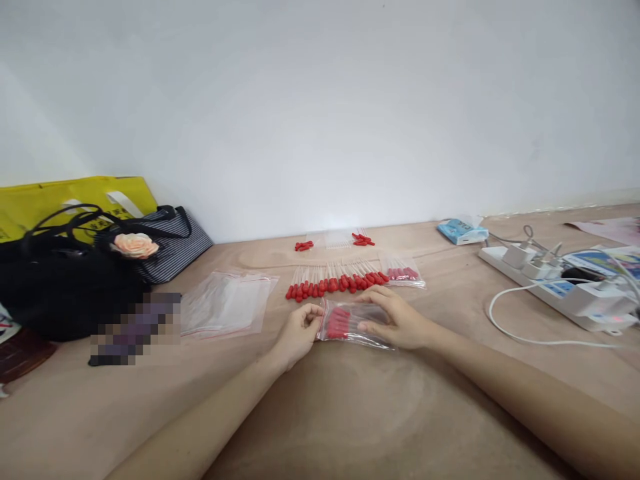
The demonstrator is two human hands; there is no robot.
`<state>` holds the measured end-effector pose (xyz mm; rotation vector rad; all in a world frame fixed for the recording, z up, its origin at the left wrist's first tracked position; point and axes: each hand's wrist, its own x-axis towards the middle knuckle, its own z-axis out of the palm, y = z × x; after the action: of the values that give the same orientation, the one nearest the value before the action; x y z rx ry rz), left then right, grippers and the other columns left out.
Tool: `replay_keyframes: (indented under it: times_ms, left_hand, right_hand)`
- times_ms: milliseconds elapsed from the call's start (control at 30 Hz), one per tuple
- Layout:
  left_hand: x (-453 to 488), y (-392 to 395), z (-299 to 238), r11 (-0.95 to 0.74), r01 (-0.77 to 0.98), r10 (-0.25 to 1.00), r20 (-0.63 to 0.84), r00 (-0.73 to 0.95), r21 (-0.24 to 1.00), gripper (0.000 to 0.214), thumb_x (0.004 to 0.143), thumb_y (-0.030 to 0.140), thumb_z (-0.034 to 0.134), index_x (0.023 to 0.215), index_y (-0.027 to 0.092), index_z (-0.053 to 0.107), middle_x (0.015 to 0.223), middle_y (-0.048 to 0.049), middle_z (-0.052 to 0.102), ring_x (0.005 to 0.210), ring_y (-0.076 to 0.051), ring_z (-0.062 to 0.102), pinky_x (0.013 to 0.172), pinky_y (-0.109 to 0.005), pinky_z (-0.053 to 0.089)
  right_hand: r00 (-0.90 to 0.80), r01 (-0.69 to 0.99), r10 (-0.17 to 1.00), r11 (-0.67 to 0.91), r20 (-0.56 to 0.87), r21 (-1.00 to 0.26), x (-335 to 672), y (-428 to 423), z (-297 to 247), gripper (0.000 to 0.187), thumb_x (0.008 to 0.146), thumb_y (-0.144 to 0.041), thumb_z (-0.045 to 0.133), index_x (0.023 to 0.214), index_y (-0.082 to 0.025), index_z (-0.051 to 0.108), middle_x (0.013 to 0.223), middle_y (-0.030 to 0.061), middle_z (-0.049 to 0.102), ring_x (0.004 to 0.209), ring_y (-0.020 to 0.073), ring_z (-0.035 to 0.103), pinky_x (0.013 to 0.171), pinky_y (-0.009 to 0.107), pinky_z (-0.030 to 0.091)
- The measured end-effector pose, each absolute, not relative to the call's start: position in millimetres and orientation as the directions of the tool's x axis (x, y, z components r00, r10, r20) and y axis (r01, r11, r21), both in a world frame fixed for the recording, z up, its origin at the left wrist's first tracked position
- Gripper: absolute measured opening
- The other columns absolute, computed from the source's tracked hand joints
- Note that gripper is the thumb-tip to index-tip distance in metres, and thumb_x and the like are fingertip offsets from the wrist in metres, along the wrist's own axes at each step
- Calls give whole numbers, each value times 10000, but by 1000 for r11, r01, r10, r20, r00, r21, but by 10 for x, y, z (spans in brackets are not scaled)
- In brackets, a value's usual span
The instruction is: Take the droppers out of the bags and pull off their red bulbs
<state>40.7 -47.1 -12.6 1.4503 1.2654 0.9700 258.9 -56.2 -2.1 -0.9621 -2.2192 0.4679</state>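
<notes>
Pinching clear, red-edged plastic bag (pixel 356 336): left hand (pixel 301 333), fingers clamped. Bag's right: right hand (pixel 401 322), fingers apart. Slipping could spill red oblong pieces (pixel 339 323).

Your left hand (pixel 299 333) and right hand (pixel 403 320) are bare, with slim fingers (pixel 377 294). Your left forearm (pixel 215 417) and right forearm (pixel 515 390) are bare too, smooth and slender, each widening away from a narrow wrist (pixel 281 357). Your fingernails are too small to make out.
</notes>
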Motion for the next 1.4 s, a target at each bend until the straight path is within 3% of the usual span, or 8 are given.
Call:
replay_keyframes:
  times_ms: [133, 267, 367, 500, 667, 933, 1300, 1400]
  left_hand:
    - [324, -453, -157, -40, 331, 985, -18, 172, 943, 274, 656, 293, 587, 862, 114, 612, 706, -41, 633, 589, -143, 566, 551, -255, 429]
    - [247, -441, -168, -213, 569, 971, 109, 211, 794, 254, 644, 258, 593, 853, 133, 668, 695, -24, 565, 576, -121, 509, 558, -259, 423]
    - [226, -429, -166, -319, 655, 947, 206, 245, 686, 219, 617, 214, 613, 816, 162, 690, 721, -12, 515, 594, -106, 477, 581, -258, 429]
    - [252, -411, -166, -333, 527, 926, 168, 338, 782, 321, 633, 137, 575, 942, 161, 657, 781, -18, 564, 633, -106, 514, 625, -264, 466]
    - [294, -403, -134, -145, 335, 938, 22, 346, 931, 427, 635, 123, 595, 1061, 126, 569, 969, -65, 628, 787, -153, 596, 751, -319, 499]
    - [320, -349, -139, -194, 333, 931, 67, 358, 923, 173, 672, 273, 615, 759, 139, 545, 785, -31, 623, 741, -159, 600, 730, -316, 490]
    - [217, -323, 13, -326, 349, 716, -11, 698, 879, 382, 713, 236, 572, 1087, 162, 560, 1123, -86, 539, 1013, -190, 518, 860, -310, 421]
    - [215, -331, 58, -393, 375, 659, -27, 752, 840, 430, 740, 220, 535, 1166, 172, 502, 1105, -80, 541, 957, -169, 535, 821, -294, 437]
  right_hand:
    - [-520, 552, 753, 657, 403, -514, 2715, -643, -122, 457, 732, -430, 600, 1106, -176, 530, 1019, 106, 528, 929, 209, 508, 803, 356, 423]
    - [-510, 591, 781, 623, 360, -513, 2730, -632, -174, 255, 798, -333, 533, 976, -169, 612, 929, 89, 550, 869, 184, 521, 774, 322, 431]
    - [-488, 611, 815, 575, 313, -544, 2714, -612, -188, 205, 820, -294, 499, 917, -174, 634, 854, 72, 559, 781, 159, 535, 712, 290, 440]
    - [-472, 591, 826, 555, 307, -585, 2703, -600, -214, 199, 827, -274, 489, 911, -175, 640, 848, 68, 574, 792, 157, 545, 722, 275, 435]
    - [-474, 575, 829, 546, 297, -609, 2714, -568, -237, 180, 821, -236, 487, 890, -169, 640, 854, 69, 590, 809, 161, 547, 732, 276, 429]
    - [-453, 573, 850, 509, 269, -643, 2719, -536, -239, 157, 800, -204, 491, 863, -170, 631, 806, 52, 582, 747, 148, 543, 689, 271, 433]
    - [-466, 541, 828, 546, 312, -640, 2718, -542, -280, 163, 813, -196, 478, 870, -177, 629, 870, 60, 598, 819, 156, 545, 749, 286, 436]
    - [-474, 535, 819, 560, 323, -633, 2719, -542, -283, 164, 816, -188, 473, 870, -176, 627, 865, 59, 596, 827, 156, 546, 761, 292, 437]
